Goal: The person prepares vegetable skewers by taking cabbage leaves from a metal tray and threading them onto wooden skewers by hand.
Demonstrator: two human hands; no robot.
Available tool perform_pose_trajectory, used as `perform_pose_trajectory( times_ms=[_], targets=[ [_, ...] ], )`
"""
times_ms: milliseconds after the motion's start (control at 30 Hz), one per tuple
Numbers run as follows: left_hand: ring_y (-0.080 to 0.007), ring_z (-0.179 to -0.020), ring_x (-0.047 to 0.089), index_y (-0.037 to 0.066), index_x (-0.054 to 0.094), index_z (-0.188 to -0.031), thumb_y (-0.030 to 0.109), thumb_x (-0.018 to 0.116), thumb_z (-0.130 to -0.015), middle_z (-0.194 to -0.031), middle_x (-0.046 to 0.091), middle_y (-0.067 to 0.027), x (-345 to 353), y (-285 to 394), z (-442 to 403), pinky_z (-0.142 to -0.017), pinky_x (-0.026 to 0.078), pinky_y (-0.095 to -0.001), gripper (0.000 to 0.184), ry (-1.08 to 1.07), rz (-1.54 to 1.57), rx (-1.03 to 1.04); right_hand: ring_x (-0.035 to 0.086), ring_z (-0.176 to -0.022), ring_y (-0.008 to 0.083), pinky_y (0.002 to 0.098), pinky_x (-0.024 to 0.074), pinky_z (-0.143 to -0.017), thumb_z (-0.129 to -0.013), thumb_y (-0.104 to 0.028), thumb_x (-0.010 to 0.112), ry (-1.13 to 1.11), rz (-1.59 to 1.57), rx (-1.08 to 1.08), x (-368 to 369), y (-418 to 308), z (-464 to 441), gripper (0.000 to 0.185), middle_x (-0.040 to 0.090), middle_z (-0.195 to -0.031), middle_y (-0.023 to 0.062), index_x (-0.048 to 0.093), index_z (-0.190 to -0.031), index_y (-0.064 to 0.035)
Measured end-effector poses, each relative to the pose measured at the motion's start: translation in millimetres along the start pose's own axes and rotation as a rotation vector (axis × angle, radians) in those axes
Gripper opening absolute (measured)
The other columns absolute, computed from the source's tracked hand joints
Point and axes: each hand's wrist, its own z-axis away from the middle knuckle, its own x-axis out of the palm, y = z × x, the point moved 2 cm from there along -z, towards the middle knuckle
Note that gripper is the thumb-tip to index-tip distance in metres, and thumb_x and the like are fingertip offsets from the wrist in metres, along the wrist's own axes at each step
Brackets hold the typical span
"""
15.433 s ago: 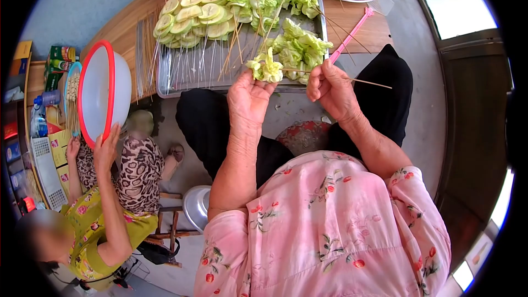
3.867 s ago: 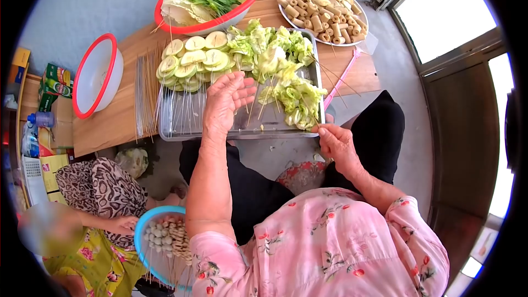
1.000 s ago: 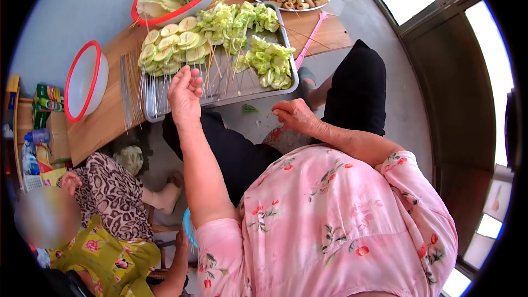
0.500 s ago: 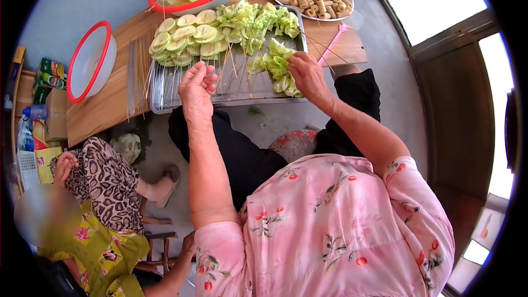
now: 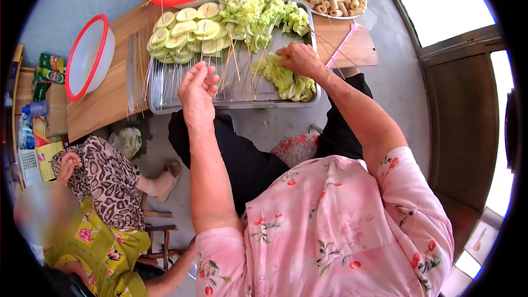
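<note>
Where the wooden table [image 5: 99,115] stretches out ahead of you, it bears the metal tray [image 5: 286,38], whose near edge passes below your left hand [image 5: 199,88]. Beyond that hand lie the skewered green-rimmed slices [image 5: 187,28], overlapping; to its left is the bundle of sticks [image 5: 140,71]. Off to its right, on the tray, the nearer leaf pile [image 5: 294,87] spreads toward you from under your right hand [image 5: 300,59]. A second ago your right hand was clear of the tray, over the floor; now it is down on the pile's far side, while your left stays raised with fingers curled. To judge by that, handling the leaves now falls to your right hand alone. Its bent fingertips meet the leaves, but you can't tell whether they pinch one, nor whether your left fingers hold anything.
</note>
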Motion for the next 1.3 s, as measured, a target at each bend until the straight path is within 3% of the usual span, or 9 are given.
perform_pose_trajectory(
  times_ms=[100, 267, 367, 467, 833, 933, 1033, 1233, 1300],
  targets=[
    [-0.0100, -0.067, 0.059, 0.006, 0.057, -0.101, 0.013, 0.059, -0.085, -0.086, 0.063, -0.0041, -1, 0, -2, -0.056, 0.043, -0.0192, 0.017, -0.009, 0.020, -0.005, 0.057, -0.090, 0.0254, 0.0418, 0.0418, -0.076, -0.073, -0.024, 0.064, -0.080, -0.044, -0.196, -4, -6, 10, 0.023, 0.059, -0.088, 0.0068, 0.068, -0.095, -0.0196],
    [-0.0109, -0.070, 0.058, 0.005, 0.056, -0.104, 0.013, 0.059, -0.085, -0.089, 0.063, -0.0049, -2, -2, -4, -0.057, 0.044, -0.0214, 0.021, -0.016, 0.042, -0.014, 0.055, -0.090, 0.0270, 0.0395, 0.0402, -0.077, -0.072, -0.019, 0.067, -0.093, -0.062, -0.454, -16, -21, 24, 0.027, 0.058, -0.090, 0.0071, 0.065, -0.098, -0.0136],
    [-0.0109, -0.070, 0.058, 0.005, 0.057, -0.103, 0.012, 0.059, -0.085, -0.088, 0.063, -0.0048, -2, 0, -5, -0.057, 0.044, -0.0213, 0.019, -0.002, 0.053, -0.002, 0.055, -0.086, 0.0250, 0.0401, 0.0413, -0.075, -0.071, -0.021, 0.066, 0.098, -0.027, -0.494, -17, -29, 48, 0.025, 0.058, -0.090, 0.0043, 0.066, -0.096, -0.0178],
    [-0.0104, -0.066, 0.060, 0.005, 0.058, -0.099, 0.011, 0.059, -0.085, -0.084, 0.063, -0.0052, -5, 0, -6, -0.054, 0.045, -0.0196, 0.015, 0.028, 0.063, 0.022, 0.052, -0.091, 0.0249, 0.0389, 0.0379, -0.083, -0.071, -0.015, 0.066, 0.205, -0.008, -0.510, -9, -34, 79, 0.031, 0.057, -0.093, 0.0064, 0.061, -0.101, -0.0140],
    [-0.0104, -0.062, 0.060, 0.005, 0.058, -0.099, 0.012, 0.060, -0.084, -0.082, 0.063, -0.0055, -1, -7, -6, -0.050, 0.045, -0.0180, 0.016, 0.053, 0.056, 0.001, 0.051, -0.102, 0.0259, 0.0410, 0.0321, -0.094, -0.074, -0.015, 0.066, 0.176, -0.180, -0.530, -34, -44, 93, 0.026, 0.058, -0.102, 0.0093, 0.062, -0.098, -0.0060],
    [-0.0105, -0.062, 0.060, 0.005, 0.058, -0.098, 0.011, 0.061, -0.083, -0.081, 0.064, -0.0057, 1, -6, -5, -0.050, 0.045, -0.0184, 0.017, 0.056, 0.065, -0.011, 0.054, -0.100, 0.0293, 0.0394, 0.0381, -0.092, -0.076, -0.009, 0.065, 0.177, -0.192, -0.528, -54, -58, 99, 0.025, 0.058, -0.104, 0.0128, 0.062, -0.100, -0.0022],
    [-0.0108, -0.063, 0.061, 0.006, 0.059, -0.098, 0.012, 0.061, -0.084, -0.081, 0.064, -0.0058, -1, -8, -6, -0.050, 0.045, -0.0191, 0.015, 0.042, 0.072, -0.003, 0.059, -0.094, 0.0271, 0.0315, 0.0458, -0.079, -0.081, -0.002, 0.059, 0.133, -0.594, -0.474, -86, -89, 101, 0.017, 0.060, -0.100, 0.0155, 0.062, -0.098, 0.0020],
    [-0.0108, -0.062, 0.061, 0.005, 0.059, -0.096, 0.010, 0.059, -0.084, -0.080, 0.064, -0.0057, 2, -2, -3, -0.048, 0.044, -0.0182, 0.012, 0.044, 0.102, 0.015, 0.059, -0.080, 0.0230, 0.0321, 0.0463, -0.072, -0.085, -0.011, 0.059, 0.149, -0.765, -0.713, -170, -165, 121, 0.017, 0.062, -0.085, 0.0146, 0.063, -0.093, 0.0033],
    [-0.0102, -0.061, 0.060, 0.005, 0.058, -0.095, 0.012, 0.060, -0.083, -0.080, 0.064, -0.0060, 0, 0, -1, -0.050, 0.043, -0.0185, 0.014, 0.043, 0.107, 0.022, 0.057, -0.076, 0.0231, 0.0324, 0.0453, -0.069, -0.092, -0.026, 0.049, 0.018, -1.054, -0.712, -179, -180, 126, 0.032, 0.060, -0.084, 0.0135, 0.062, -0.085, 0.0028]
  ],
)
